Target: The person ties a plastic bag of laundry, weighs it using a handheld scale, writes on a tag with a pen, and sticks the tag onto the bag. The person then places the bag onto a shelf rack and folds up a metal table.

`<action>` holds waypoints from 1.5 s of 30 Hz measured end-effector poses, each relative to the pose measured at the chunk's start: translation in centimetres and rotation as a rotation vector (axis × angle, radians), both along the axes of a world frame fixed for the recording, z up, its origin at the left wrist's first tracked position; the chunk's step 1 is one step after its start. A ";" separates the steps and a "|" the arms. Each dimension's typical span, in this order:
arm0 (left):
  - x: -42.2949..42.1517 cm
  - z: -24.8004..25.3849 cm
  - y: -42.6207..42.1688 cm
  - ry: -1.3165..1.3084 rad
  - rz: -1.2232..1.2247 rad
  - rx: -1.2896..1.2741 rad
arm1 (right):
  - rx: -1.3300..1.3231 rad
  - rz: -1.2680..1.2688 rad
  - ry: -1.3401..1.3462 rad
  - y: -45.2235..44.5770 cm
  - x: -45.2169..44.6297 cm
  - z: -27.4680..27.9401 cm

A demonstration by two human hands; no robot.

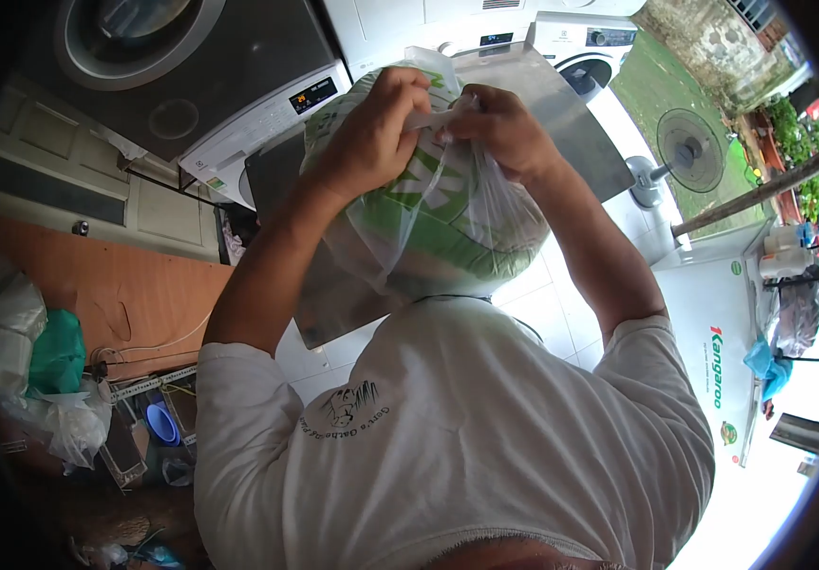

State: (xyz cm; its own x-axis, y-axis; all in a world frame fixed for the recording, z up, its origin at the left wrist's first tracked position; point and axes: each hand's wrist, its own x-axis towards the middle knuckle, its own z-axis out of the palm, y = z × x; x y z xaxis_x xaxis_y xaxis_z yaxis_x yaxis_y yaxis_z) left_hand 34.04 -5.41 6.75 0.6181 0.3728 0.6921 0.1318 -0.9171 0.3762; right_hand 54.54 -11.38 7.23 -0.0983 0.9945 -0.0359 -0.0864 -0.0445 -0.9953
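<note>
- Fingers of the left hand (376,138) are curled narrow, pinching a twisted strip of plastic; those of the right hand (504,133) close on the gathered plastic beside it.
- Just beneath them sits the plastic bag (438,218), its gathered top pointing up to the hands, its long axis slanting from upper left to lower right in view.
- It looks bulging and rounded, see-through, printed green and white, with creases fanning from the grip.
- Under it lies a metal tabletop (580,133).
- Beyond stand a white washing machine (561,43) and, outside, grass (651,71).
</note>
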 end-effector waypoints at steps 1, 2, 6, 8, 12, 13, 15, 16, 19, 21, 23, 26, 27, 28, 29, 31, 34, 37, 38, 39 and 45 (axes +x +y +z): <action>-0.3 0.1 -1.0 0.061 0.044 0.001 | 0.002 0.002 -0.003 -0.1 0.0 0.0; -0.6 0.3 -1.7 0.120 0.091 0.003 | -0.088 0.051 0.222 -0.1 0.2 -0.1; -1.2 1.0 -3.0 0.081 0.059 0.187 | -0.195 0.170 0.508 0.1 0.5 -0.6; -0.9 0.6 -3.7 0.072 0.117 0.198 | -0.195 0.185 0.530 0.0 0.4 -0.7; -0.1 -0.2 -4.2 0.036 0.244 0.267 | -0.168 0.205 0.580 0.3 0.7 -1.4; 0.0 -0.2 -4.2 0.039 0.240 0.268 | -0.150 0.193 0.561 0.2 0.7 -1.3; -0.2 -0.1 -4.3 0.020 0.208 0.127 | -0.107 0.148 0.506 -0.5 0.3 -1.0; -0.5 0.0 -4.5 0.023 0.205 0.126 | -0.067 0.106 0.446 -0.9 0.2 -0.5; -2.1 1.4 -5.0 0.108 0.034 -0.200 | -0.028 0.130 0.098 -1.6 0.5 0.8; -3.1 5.1 -6.2 0.235 0.050 -0.145 | 0.153 0.110 -0.203 -2.3 0.0 2.6; -3.5 7.6 -7.4 0.383 0.111 0.068 | 1.096 0.001 -0.857 -2.9 -0.2 4.2; -5.1 8.9 -9.2 0.488 0.177 0.174 | 1.088 0.092 -0.929 -2.9 1.9 4.3; -6.1 7.5 -9.2 0.502 0.222 0.138 | 1.072 0.097 -0.900 -2.5 3.2 2.7; -6.7 6.0 -9.7 0.504 0.221 0.125 | 1.032 0.108 -0.925 -2.0 4.9 1.0; -7.3 4.7 -10.2 0.501 0.260 0.083 | 0.991 0.114 -0.949 -1.8 6.0 0.0; -7.7 3.1 -10.9 0.484 0.299 0.042 | 0.907 0.133 -0.950 -2.2 7.0 -1.6; -8.7 3.4 -11.0 0.480 0.342 0.026 | 0.886 0.173 -0.925 -1.3 7.4 -2.4; -9.7 2.9 -11.3 0.507 0.354 -0.004 | 0.894 0.170 -0.835 -0.8 7.6 -4.1; -10.0 2.0 -11.0 0.499 0.370 -0.018 | 0.862 0.153 -0.828 -0.8 7.3 -5.3; -10.1 1.1 -11.0 0.495 0.387 0.000 | 0.829 0.129 -0.822 -1.0 7.6 -6.1; -10.6 4.4 -11.9 0.440 0.334 -0.303 | 0.702 0.172 -0.588 -2.8 5.7 -2.2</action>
